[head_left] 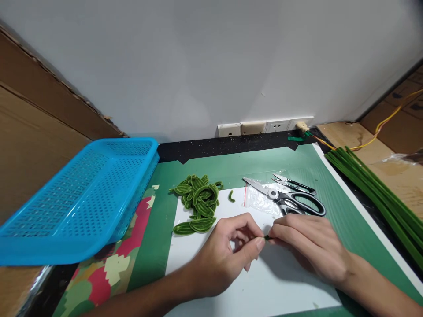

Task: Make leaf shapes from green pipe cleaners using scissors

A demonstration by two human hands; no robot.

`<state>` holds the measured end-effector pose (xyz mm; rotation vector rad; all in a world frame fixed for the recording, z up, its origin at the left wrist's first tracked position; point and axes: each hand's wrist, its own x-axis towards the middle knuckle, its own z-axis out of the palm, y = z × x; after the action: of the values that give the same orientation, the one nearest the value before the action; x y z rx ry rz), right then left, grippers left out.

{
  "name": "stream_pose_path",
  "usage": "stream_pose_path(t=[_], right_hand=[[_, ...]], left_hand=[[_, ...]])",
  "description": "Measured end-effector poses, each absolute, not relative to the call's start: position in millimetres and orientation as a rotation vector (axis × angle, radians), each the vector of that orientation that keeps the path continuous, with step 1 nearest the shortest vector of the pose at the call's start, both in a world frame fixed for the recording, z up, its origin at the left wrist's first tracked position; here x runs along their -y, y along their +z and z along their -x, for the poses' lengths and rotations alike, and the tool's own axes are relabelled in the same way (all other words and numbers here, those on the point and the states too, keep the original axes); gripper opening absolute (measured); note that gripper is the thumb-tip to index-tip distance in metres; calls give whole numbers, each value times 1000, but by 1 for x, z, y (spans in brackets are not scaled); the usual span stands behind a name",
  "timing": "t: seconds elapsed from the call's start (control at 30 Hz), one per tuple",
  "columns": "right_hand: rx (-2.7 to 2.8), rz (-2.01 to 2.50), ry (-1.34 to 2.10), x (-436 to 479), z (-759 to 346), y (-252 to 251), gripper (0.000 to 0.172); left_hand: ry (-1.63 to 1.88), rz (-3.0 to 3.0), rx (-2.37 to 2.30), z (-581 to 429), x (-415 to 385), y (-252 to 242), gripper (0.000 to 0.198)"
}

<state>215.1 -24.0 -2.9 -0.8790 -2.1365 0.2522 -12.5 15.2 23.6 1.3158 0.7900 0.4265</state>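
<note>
My left hand (228,251) and my right hand (307,244) meet over a white sheet (264,290) on the green mat. Both pinch a small green fuzzy piece (267,237) between thumb and fingertips; only its tip shows. A pile of several bent green pipe-cleaner leaves (197,201) lies just beyond my left hand. One short green scrap (231,196) lies alone beside the pile.
Black-handled scissors (287,198) and small snips (294,182) rest on a clear plastic bag beyond my right hand. A blue mesh basket (79,198) sits tilted at the left. A bundle of long green stems (380,193) lies at the right edge. Wall sockets (261,127) behind.
</note>
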Motion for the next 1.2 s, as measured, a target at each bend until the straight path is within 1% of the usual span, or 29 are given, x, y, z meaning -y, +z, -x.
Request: stream_pose_path(t=[0.07, 0.13, 0.23, 0.33, 0.5, 0.63, 0.73, 0.87, 1.07, 1.13, 1.2], right_hand=[[2153, 912, 300, 22, -216, -4, 12], [2176, 955, 390, 21, -217, -6, 11], [2213, 1000, 595, 21, -220, -5, 12], [2178, 1035, 728, 22, -219, 3, 13], [1954, 1178, 977, 23, -214, 22, 17], [1800, 1273, 1149, 24, -211, 27, 18], [1695, 1329, 1241, 25, -208, 27, 19], [1567, 1357, 1325, 25, -204, 25, 21], [1580, 1307, 1436, 26, -218, 20, 18], [1597, 1292, 1458, 26, -221, 23, 20], [1608, 1297, 1429, 25, -220, 28, 21]], left_hand=[[420, -1327, -802, 13, -15, 22, 21], [414, -1350, -812, 12, -15, 22, 19], [400, -1407, -817, 12, -14, 23, 18], [408, -1469, -815, 11, -13, 24, 16], [480, -1478, -832, 10, -14, 25, 14], [480, -1513, -866, 9, -13, 21, 14], [500, -1587, -903, 9, -12, 17, 15], [617, -1793, -928, 9, -8, 16, 13], [640, -2152, -687, 13, 1, 14, 18], [610, -2110, -675, 13, 1, 13, 16], [562, -1915, -751, 13, -1, 12, 12]])
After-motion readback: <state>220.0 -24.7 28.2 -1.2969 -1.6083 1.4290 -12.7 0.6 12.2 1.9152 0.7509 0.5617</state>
